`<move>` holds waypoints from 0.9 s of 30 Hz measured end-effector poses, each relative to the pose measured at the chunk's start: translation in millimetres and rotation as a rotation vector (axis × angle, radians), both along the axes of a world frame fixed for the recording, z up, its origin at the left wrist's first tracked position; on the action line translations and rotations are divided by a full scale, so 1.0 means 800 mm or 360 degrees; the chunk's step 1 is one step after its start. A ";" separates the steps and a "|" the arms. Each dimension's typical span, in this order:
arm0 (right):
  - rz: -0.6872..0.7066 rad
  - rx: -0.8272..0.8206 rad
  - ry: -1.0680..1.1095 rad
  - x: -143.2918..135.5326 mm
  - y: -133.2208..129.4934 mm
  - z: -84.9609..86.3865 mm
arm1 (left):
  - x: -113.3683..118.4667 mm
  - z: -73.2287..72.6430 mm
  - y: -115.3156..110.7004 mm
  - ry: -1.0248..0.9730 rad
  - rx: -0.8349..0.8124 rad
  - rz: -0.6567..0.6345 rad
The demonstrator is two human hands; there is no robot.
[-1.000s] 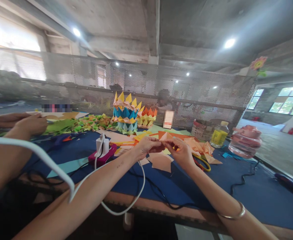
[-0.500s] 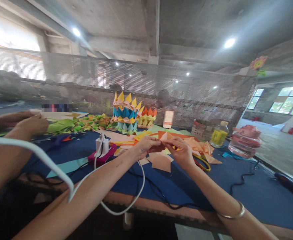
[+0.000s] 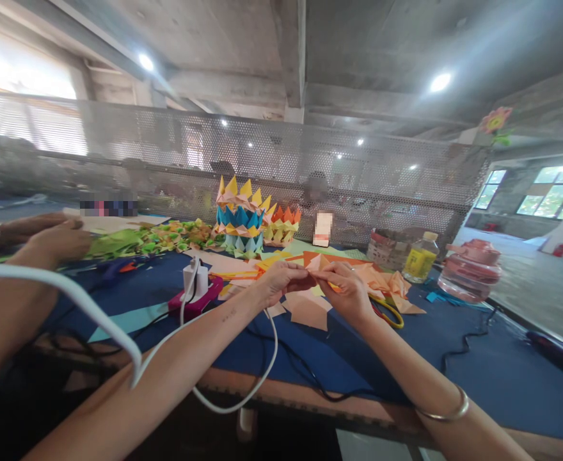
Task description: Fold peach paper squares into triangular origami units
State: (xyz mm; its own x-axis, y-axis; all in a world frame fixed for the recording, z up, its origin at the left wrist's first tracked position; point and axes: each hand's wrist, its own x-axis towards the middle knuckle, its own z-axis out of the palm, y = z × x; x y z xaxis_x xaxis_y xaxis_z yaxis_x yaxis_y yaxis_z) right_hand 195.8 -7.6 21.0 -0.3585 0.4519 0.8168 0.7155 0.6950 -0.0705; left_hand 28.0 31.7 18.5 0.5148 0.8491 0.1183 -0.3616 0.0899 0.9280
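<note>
Between my two hands, above the blue tabletop, is a small folded piece of peach paper (image 3: pixel 317 262) with a pointed tip. My left hand (image 3: pixel 281 282) pinches its left side, fingers closed. From the right, my right hand (image 3: pixel 346 288) grips the same paper between thumb and fingers. Under and behind the hands lie flat peach paper sheets (image 3: pixel 309 309), orange sheets and more folded peach pieces (image 3: pixel 382 282). Yellow-handled scissors (image 3: pixel 393 314) rest beside my right wrist. Layered folded-paper crowns (image 3: pixel 240 218) in yellow, blue and peach stand behind my left hand.
A white charger (image 3: pixel 195 280) sits on a magenta power strip (image 3: pixel 196 301); a white cable (image 3: pixel 276 352) loops by my left forearm. At right stand a yellow-labelled bottle (image 3: pixel 420 257) and a pink water jug (image 3: pixel 471 269). A co-worker's hands (image 3: pixel 61 237) hold paper at left, near green scraps (image 3: pixel 118 240).
The fingers of my right hand have curled over the paper a little more. My left hand stays nearly still, and the co-worker's hands have shifted slightly.
</note>
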 end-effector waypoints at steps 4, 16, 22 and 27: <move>-0.0026 0.0091 -0.0132 0.000 -0.002 0.002 | 0.001 0.001 -0.002 -0.0008 -0.0014 0.0020; -0.0065 0.0155 -0.0207 -0.002 -0.004 0.003 | -0.001 0.003 -0.002 -0.0080 -0.0133 -0.0013; -0.0079 0.0148 -0.0268 -0.002 -0.006 0.003 | -0.001 -0.001 0.002 -0.0060 -0.0065 0.0030; -0.0045 0.0139 -0.0210 -0.002 -0.008 0.002 | 0.000 -0.004 0.006 -0.0024 0.0041 0.0093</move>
State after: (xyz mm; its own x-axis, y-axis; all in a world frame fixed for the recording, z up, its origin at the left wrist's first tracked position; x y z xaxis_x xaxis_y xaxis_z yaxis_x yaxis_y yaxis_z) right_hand 194.2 -13.9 22.2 -0.4532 0.3928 0.8002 0.7341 0.6736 0.0851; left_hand 27.9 36.5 15.0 0.4626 0.8741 0.1481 -0.3797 0.0443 0.9241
